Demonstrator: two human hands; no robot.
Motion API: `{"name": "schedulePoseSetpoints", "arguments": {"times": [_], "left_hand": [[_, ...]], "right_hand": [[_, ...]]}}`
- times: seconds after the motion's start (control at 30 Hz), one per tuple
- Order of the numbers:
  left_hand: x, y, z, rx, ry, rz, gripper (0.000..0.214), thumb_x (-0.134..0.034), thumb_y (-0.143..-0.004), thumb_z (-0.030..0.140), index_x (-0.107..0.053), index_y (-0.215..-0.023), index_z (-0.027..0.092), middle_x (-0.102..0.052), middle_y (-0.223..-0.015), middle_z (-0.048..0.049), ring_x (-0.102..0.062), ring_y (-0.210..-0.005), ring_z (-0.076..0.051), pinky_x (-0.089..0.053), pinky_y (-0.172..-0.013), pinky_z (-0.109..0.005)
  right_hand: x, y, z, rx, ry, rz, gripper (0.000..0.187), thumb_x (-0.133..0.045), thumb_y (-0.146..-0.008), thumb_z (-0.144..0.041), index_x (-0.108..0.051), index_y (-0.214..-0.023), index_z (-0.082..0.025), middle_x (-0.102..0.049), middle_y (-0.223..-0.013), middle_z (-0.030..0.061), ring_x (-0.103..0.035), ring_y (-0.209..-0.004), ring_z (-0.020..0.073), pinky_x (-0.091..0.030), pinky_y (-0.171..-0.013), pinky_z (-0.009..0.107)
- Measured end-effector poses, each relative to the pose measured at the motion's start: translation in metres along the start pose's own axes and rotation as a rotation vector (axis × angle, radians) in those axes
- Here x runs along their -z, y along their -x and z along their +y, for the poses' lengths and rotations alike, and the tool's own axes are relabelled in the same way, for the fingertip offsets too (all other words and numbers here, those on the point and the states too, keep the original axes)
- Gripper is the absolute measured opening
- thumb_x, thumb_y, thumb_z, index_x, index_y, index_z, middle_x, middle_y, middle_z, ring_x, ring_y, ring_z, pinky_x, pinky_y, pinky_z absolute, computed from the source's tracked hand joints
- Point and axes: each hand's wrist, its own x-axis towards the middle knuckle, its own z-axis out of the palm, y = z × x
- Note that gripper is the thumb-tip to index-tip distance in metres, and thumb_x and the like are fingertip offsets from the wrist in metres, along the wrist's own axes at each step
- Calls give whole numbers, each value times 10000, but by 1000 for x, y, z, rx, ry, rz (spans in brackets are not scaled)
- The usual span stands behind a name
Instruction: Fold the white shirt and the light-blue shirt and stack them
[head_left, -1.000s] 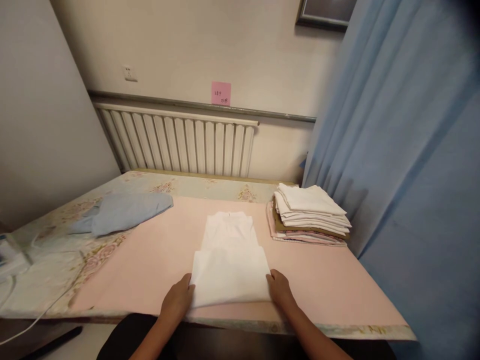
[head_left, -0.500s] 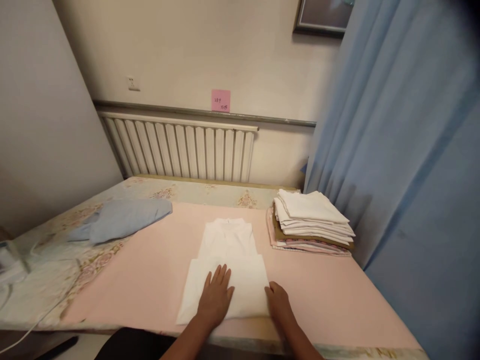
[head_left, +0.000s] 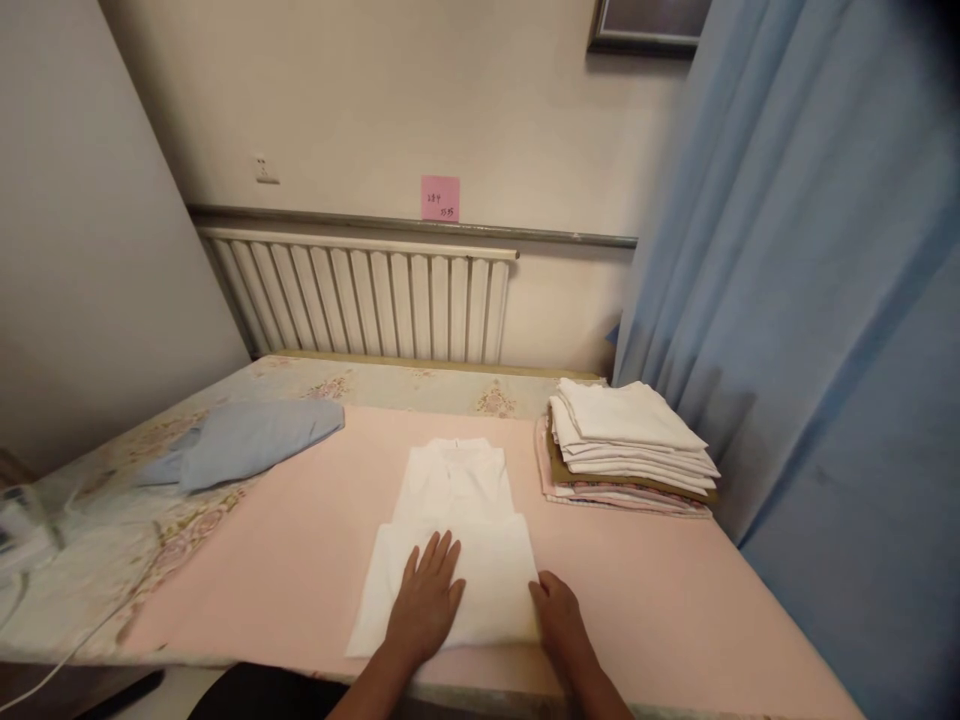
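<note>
A white shirt point(head_left: 480, 570) lies partly folded on the pink cloth, its collar toward the wall and its lower part doubled up over the body. Flat on the folded part rests my left hand point(head_left: 426, 605), palm down with the fingers stretched out. At the shirt's right edge, my right hand point(head_left: 559, 612) is closed, pinching the fabric between thumb and fingers. To the right of the shirt stands a stack of folded clothes point(head_left: 634, 450), mostly white, with brown and pink layers below.
A light blue garment point(head_left: 259, 440) lies at the left on the floral bedcover point(head_left: 420, 392). The pink cloth point(head_left: 300, 560) spreads under the shirt. A blue curtain point(head_left: 787, 280) hangs along the right side. Behind are a white radiator point(head_left: 360, 300) and the wall. A white cable point(head_left: 82, 640) runs at the left.
Both hands keep nearly the same places on the shirt. The view has shifted very slightly.
</note>
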Motion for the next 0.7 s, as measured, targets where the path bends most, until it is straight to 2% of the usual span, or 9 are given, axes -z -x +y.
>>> {"name": "schedulePoseSetpoints", "arguments": {"times": [0.23, 0.4, 0.7], "left_hand": [[-2, 0, -1, -4, -53, 24, 518, -295, -950, 396, -319, -1445, 245, -311, -1520, -18, -228, -1416, -232, -224, -1130, -480], [-6, -1, -3, 0, -32, 37, 519, -290, -949, 407, -329, -1442, 250, -323, -1514, -17, -241, -1411, -234, -218, -1129, -480], [-7, -3, -4, 3, -25, 41, 527, -267, -948, 444, -370, -1423, 240, -330, -1508, -17, -251, -1407, -243, -223, -1122, -494]], "right_hand": [[0, 1, 0, -24, -29, -9, 191, -418, -759, -292, -368, -589, -221, -404, -571, -44, -402, -586, 132, -275, -557, 250], [1, 6, -6, 2, -81, 5, 128, -419, -741, -263, -409, -623, -214, -450, -600, -34, -422, -601, 133, -293, -568, 244], [-3, 8, -5, 2, -96, 83, 109, -421, -724, -223, -404, -617, -215, -435, -588, -39, -416, -590, 129, -276, -545, 235]]}}
